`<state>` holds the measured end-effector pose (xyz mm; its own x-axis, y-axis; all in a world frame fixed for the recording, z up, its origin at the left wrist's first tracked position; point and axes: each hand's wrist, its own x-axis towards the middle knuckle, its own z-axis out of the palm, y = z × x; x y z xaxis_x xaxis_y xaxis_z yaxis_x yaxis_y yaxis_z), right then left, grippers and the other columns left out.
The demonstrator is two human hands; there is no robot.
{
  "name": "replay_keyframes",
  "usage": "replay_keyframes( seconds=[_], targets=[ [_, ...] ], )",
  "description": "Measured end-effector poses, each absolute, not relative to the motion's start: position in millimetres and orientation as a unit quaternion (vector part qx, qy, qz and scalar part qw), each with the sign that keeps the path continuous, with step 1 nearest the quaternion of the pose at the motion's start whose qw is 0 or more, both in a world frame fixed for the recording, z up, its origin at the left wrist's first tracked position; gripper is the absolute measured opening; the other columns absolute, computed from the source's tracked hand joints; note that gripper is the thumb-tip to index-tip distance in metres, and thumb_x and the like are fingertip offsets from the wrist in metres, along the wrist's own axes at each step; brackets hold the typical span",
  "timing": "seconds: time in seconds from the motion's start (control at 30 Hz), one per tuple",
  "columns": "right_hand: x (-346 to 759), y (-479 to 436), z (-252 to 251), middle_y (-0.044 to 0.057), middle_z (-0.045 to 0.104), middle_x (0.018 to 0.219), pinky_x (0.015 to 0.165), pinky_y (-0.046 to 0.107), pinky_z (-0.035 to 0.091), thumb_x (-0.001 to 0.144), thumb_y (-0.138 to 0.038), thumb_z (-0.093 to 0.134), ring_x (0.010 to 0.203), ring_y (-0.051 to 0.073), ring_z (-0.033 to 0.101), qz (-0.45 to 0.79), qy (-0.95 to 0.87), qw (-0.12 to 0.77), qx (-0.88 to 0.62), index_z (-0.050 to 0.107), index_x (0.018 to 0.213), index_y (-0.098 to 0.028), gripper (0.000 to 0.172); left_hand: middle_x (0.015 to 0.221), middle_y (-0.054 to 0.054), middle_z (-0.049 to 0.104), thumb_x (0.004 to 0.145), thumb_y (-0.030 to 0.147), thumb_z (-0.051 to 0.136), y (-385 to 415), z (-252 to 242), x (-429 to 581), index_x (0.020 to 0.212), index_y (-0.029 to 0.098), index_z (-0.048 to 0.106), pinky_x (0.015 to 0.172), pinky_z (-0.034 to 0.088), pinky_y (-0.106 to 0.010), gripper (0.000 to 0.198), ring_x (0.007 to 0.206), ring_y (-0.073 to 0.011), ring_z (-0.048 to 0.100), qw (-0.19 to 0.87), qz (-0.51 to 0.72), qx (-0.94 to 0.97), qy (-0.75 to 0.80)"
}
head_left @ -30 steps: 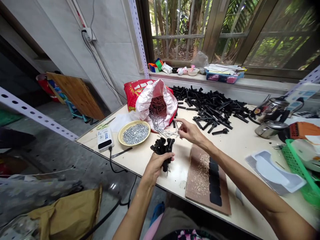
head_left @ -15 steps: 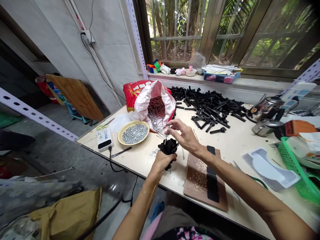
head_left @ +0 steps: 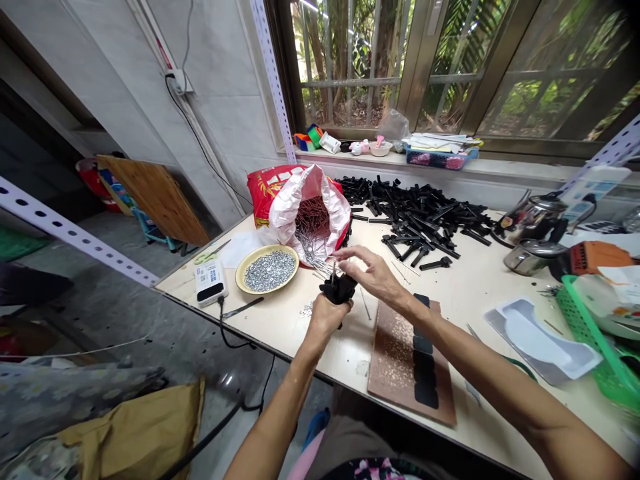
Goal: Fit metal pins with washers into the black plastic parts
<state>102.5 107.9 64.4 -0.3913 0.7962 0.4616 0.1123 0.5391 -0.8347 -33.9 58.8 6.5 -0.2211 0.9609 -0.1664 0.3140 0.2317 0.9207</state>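
My left hand (head_left: 326, 319) is wrapped around a bunch of black plastic parts (head_left: 340, 289), held upright just above the table. Over its top, the thumb and fingers of my right hand (head_left: 367, 272) close on a thin metal pin (head_left: 335, 269), which stands against the parts. Whether the pin's lower end sits inside a part is hidden. Behind my hands, an open red and white bag (head_left: 334, 193) lies on its side with long pins (head_left: 313, 220) spilling from its mouth. To the left, a yellow dish (head_left: 240, 280) holds many small silvery metal pieces (head_left: 270, 270).
More black parts (head_left: 420, 210) are heaped along the window side. A brown board (head_left: 393, 360) with black pads lies right of my hands. Farther right are a metal kettle (head_left: 537, 217), a white tray (head_left: 540, 337) and a green basket (head_left: 580, 347). A white device (head_left: 210, 279) sits left.
The bunch of black parts has turned and tilted slightly in my left hand. My right hand has shifted slightly, its fingers now straighter over the top.
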Motion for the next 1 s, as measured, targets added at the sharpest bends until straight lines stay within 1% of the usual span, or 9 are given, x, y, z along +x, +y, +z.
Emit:
replay_keyframes(
  seconds=[0.1,0.17,0.3,0.4,0.53,0.63,0.73,0.83,1.0],
  targets=[
    [116.8,107.9,54.7,0.007,0.060,0.110,0.090,0.033,0.043,0.086,-0.043,0.055,0.101,0.018,0.056,0.396,-0.667,0.502,-0.383,0.058,0.111,-0.020,0.034,0.063,-0.005,0.064,0.057,0.024,0.074,60.1,12.2,-37.7,0.070,0.012,0.065,0.052,0.044,-0.025,0.020,0.058,-0.0164,0.061,0.493,0.457,0.413,0.615],
    [122.3,105.4,42.3,0.007,0.061,0.104,0.088,0.034,0.043,0.080,-0.048,0.062,0.098,0.019,0.056,0.469,-0.630,0.452,-0.423,0.059,0.106,-0.018,0.039,0.068,-0.005,0.065,0.055,0.028,0.079,60.5,17.3,-37.7,0.079,0.010,0.065,0.055,0.047,-0.025,0.033,0.059,-0.0159,0.062,0.544,0.494,0.380,0.562],
    [112.4,94.2,19.7,0.001,0.057,0.070,0.066,0.029,0.044,0.076,-0.065,0.056,0.066,0.013,0.052,0.677,-0.537,0.310,-0.395,0.060,0.081,-0.017,0.049,0.077,-0.008,0.068,0.061,0.043,0.078,60.8,25.5,-26.0,0.096,0.010,0.063,0.059,0.051,-0.028,0.050,0.062,-0.0167,0.063,0.622,0.518,0.361,0.464],
    [95.3,87.1,13.9,-0.003,0.050,0.060,0.053,0.025,0.037,0.075,-0.068,0.054,0.054,0.011,0.043,0.722,-0.456,0.349,-0.386,0.058,0.080,-0.018,0.051,0.075,-0.009,0.068,0.072,0.058,0.062,63.6,27.4,-17.4,0.100,0.010,0.062,0.056,0.051,-0.029,0.056,0.065,-0.0199,0.064,0.589,0.520,0.369,0.496],
    [83.3,87.5,14.6,0.001,0.060,0.077,0.064,0.026,0.043,0.073,-0.057,0.065,0.070,0.014,0.053,0.720,-0.425,0.449,-0.315,0.059,0.091,-0.018,0.043,0.065,-0.009,0.066,0.072,0.062,0.058,71.9,28.5,-21.7,0.077,0.011,0.067,0.058,0.047,-0.029,0.052,0.074,-0.0258,0.064,0.415,0.493,0.444,0.623],
    [83.8,93.1,14.9,0.004,0.063,0.093,0.079,0.028,0.045,0.070,-0.047,0.072,0.087,0.016,0.056,0.708,-0.422,0.498,-0.267,0.059,0.100,-0.018,0.043,0.061,-0.008,0.064,0.072,0.058,0.060,76.4,28.7,-29.0,0.069,0.014,0.066,0.059,0.045,-0.028,0.044,0.076,-0.0265,0.064,0.355,0.484,0.478,0.641],
    [85.8,96.8,13.4,0.004,0.062,0.097,0.082,0.028,0.045,0.070,-0.042,0.073,0.090,0.016,0.056,0.672,-0.437,0.529,-0.278,0.057,0.101,-0.017,0.043,0.059,-0.006,0.062,0.071,0.054,0.062,78.1,28.1,-32.1,0.070,0.014,0.065,0.058,0.044,-0.027,0.041,0.069,-0.0226,0.062,0.401,0.492,0.473,0.612],
    [86.6,96.1,11.1,0.003,0.060,0.092,0.074,0.028,0.047,0.076,-0.045,0.067,0.081,0.015,0.056,0.633,-0.469,0.531,-0.312,0.054,0.100,-0.017,0.038,0.068,-0.006,0.065,0.071,0.048,0.067,79.8,27.5,-31.9,0.080,0.011,0.065,0.063,0.046,-0.028,0.038,0.066,-0.0176,0.060,0.532,0.503,0.436,0.524],
    [87.2,97.4,7.5,0.005,0.058,0.094,0.081,0.032,0.045,0.093,-0.052,0.035,0.088,0.017,0.054,0.467,-0.626,0.479,-0.401,0.054,0.100,-0.018,0.039,0.081,-0.007,0.069,0.065,0.037,0.076,83.0,24.5,-34.4,0.095,0.012,0.066,0.064,0.047,-0.026,0.040,0.069,-0.0149,0.061,0.672,0.501,0.347,0.421]
  ],
)
